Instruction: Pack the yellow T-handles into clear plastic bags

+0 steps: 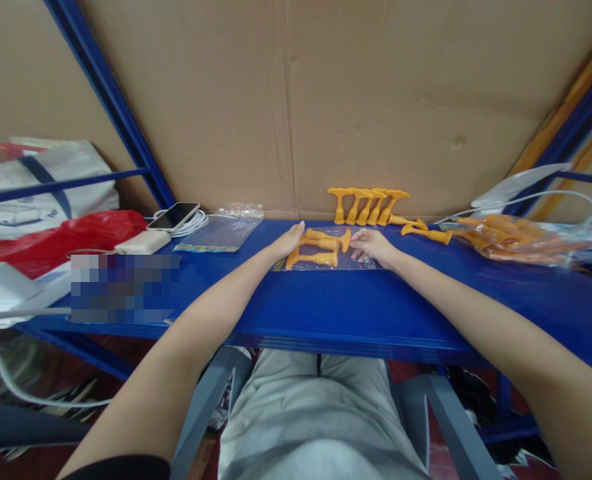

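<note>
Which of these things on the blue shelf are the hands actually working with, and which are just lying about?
In hand:
- left hand and right hand at the clear bag
- two orange pieces on it
- row of orange pieces behind
- bagful of orange pieces

Lying about:
- phone
- white power bank
- red bag
- stack of empty bags

Two orange plastic pieces (321,248), each a ribbed stem with a flared end, lie flat and parallel inside a clear plastic bag (329,261) resting flat on the blue counter (326,307), midway along it, nearer its back edge.
</note>
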A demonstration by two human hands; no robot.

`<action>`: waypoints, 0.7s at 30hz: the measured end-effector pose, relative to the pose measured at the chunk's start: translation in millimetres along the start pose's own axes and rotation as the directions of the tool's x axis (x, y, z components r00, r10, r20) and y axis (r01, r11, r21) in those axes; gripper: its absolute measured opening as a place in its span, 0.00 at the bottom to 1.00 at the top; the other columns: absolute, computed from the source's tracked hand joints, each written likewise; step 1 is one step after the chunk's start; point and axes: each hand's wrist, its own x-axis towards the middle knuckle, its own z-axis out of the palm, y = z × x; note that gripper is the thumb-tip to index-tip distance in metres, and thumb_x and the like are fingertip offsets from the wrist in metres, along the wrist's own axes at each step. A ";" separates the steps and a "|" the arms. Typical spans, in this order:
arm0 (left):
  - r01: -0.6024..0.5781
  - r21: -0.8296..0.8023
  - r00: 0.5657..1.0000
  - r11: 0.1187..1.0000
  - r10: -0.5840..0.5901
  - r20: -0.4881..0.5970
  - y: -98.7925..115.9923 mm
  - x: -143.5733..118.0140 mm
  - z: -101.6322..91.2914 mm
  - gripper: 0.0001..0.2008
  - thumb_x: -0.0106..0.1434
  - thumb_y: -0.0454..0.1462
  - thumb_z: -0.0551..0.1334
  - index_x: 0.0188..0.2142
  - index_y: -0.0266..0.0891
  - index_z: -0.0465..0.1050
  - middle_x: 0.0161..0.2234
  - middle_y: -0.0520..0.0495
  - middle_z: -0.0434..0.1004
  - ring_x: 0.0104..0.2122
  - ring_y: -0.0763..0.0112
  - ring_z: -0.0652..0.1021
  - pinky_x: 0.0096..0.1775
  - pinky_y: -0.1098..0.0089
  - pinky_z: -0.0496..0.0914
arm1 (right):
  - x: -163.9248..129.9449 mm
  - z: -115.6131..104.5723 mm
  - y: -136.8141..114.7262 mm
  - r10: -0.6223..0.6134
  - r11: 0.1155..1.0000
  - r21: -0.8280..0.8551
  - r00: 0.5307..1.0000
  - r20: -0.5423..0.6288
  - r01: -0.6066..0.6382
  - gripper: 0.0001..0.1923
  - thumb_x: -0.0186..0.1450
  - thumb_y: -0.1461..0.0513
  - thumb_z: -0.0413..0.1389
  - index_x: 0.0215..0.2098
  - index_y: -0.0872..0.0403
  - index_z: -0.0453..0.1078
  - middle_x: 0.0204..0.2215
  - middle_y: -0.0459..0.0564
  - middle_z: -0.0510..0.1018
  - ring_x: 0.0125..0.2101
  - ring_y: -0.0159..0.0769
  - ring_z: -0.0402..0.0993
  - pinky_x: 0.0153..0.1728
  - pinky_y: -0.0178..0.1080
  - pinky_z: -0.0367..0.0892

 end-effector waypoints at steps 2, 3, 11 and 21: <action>-0.008 0.000 1.000 1.000 0.008 0.004 -1.2 0.7 -1.8 0.31 0.70 0.54 0.41 0.57 0.35 0.65 0.63 0.39 0.62 0.64 0.58 0.61 0.63 0.63 0.53 | -0.8 -0.1 0.1 0.002 1.000 0.006 1.000 -0.011 -0.002 0.10 0.63 0.76 0.54 0.30 0.57 0.63 0.18 0.41 0.73 0.14 0.25 0.70 0.12 0.25 0.63; -0.011 0.002 1.000 1.000 0.011 0.003 -1.8 1.1 -2.1 0.32 0.70 0.54 0.40 0.57 0.35 0.65 0.64 0.38 0.62 0.64 0.58 0.61 0.63 0.63 0.53 | -1.4 -0.2 0.1 -0.001 1.000 0.007 1.000 -0.013 0.001 0.09 0.63 0.76 0.54 0.30 0.57 0.64 0.19 0.42 0.74 0.14 0.25 0.71 0.13 0.25 0.63; -0.045 0.103 0.999 0.994 0.045 -0.003 4.2 -3.1 0.2 0.30 0.71 0.51 0.39 0.57 0.36 0.65 0.63 0.40 0.64 0.64 0.62 0.63 0.63 0.63 0.55 | -1.4 -0.6 3.6 -0.055 0.998 0.001 0.997 0.053 0.055 0.23 0.58 0.75 0.56 0.51 0.58 0.67 0.45 0.56 0.79 0.19 0.23 0.73 0.15 0.26 0.66; -0.048 0.488 0.997 0.872 0.010 0.080 34.3 -18.5 8.1 0.29 0.68 0.45 0.45 0.64 0.31 0.56 0.68 0.35 0.47 0.68 0.57 0.50 0.65 0.55 0.49 | 2.3 -1.6 6.0 -0.065 0.995 -0.067 0.995 0.073 0.070 0.22 0.59 0.74 0.57 0.51 0.60 0.71 0.21 0.43 0.75 0.13 0.21 0.61 0.12 0.24 0.59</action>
